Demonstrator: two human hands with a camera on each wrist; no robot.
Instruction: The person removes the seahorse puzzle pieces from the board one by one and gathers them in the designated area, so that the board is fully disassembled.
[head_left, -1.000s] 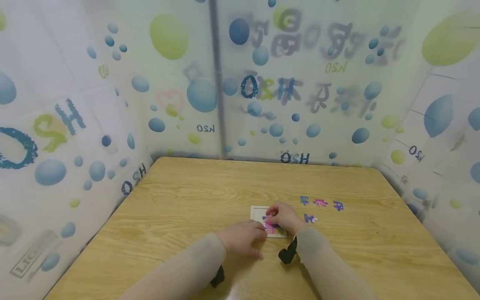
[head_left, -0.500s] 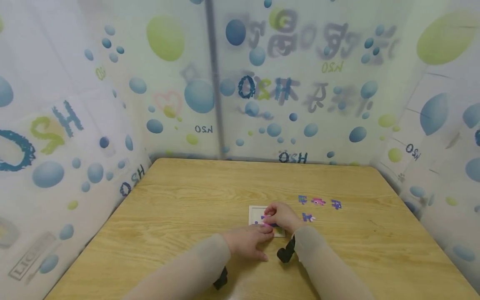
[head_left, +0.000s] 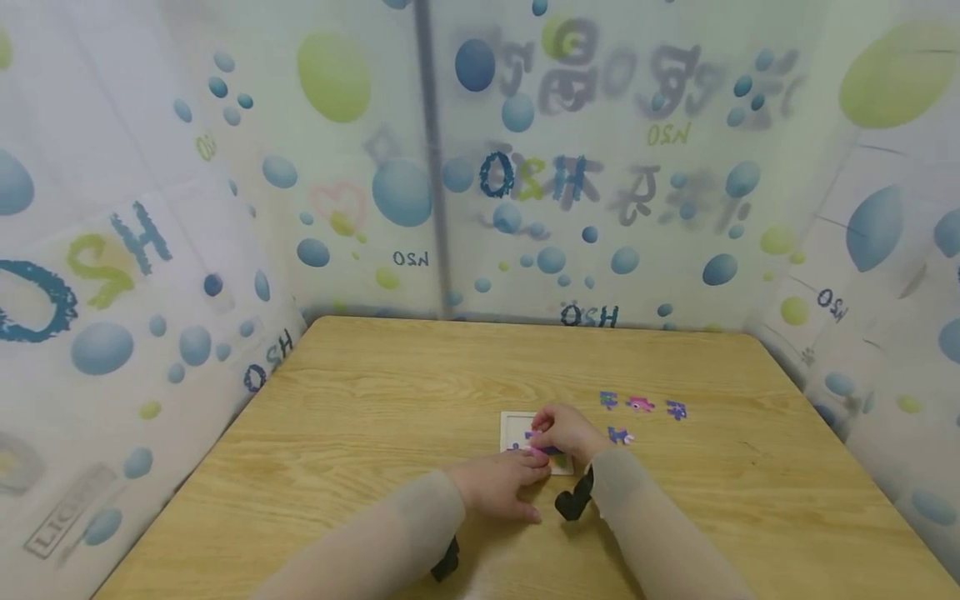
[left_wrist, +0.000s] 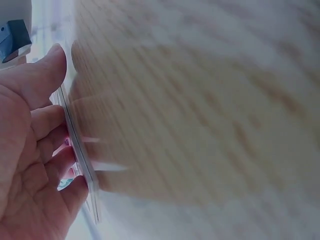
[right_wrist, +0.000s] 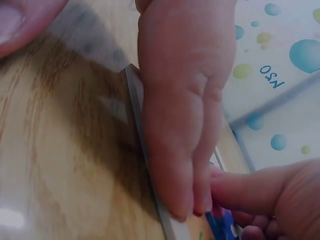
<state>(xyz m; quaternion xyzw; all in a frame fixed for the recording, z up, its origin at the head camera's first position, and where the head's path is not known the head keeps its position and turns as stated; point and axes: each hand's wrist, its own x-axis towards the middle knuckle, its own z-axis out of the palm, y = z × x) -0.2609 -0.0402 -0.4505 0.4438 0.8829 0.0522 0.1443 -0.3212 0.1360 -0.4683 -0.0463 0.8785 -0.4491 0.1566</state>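
Observation:
A small white puzzle tray (head_left: 518, 422) lies on the table with a few pink and purple pieces in its near part. My left hand (head_left: 498, 485) rests its fairly straight fingers on the tray's near left part, covering some pieces. In the left wrist view, the left fingers (left_wrist: 62, 160) lie over the tray's edge. My right hand (head_left: 572, 434) reaches over the tray's right side and pinches a pink-purple jigsaw piece (head_left: 533, 437) between thumb and fingers. In the right wrist view the right thumb (right_wrist: 245, 190) meets the pieces, partly hidden by the left fingers.
Loose jigsaw pieces lie right of the tray: a green-purple piece (head_left: 608, 400), a pink piece (head_left: 640, 404), a purple piece (head_left: 677, 409), and a purple-white piece (head_left: 620, 436) nearer. The wooden table (head_left: 360, 400) meets a patterned curtain (head_left: 360, 275) at the back and sides.
My left hand has slid a little to the right over the tray, so its fingertips are closer to the right hand. The right hand and loose pieces have stayed in place.

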